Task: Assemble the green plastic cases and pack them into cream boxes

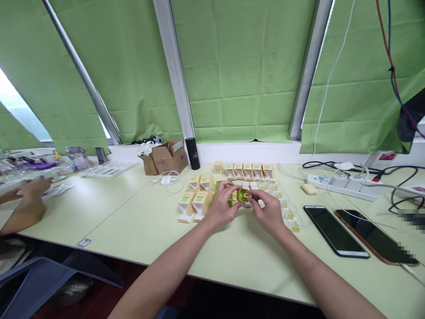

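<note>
At the middle of the table my left hand (226, 204) is closed around a small olive-green plastic cup or tray (242, 195). My right hand (268, 208) pinches a small pale-yellow piece (247, 195) at the cup's right side; its exact kind is too small to tell. More green pieces (217, 186) lie behind my left hand, partly hidden by it. Left of my hands stand several small yellow cartons (202, 201) with green labels and open flaps. On the right, a row of clear plastic cases (289, 206) holds small yellow items.
Behind are more small cartons (247, 172), a cardboard box (169, 157) and a black bottle (192, 153). Two phones (335, 230), a power strip (345, 188) and cables lie at right. Another person's hands (35, 188) are at far left.
</note>
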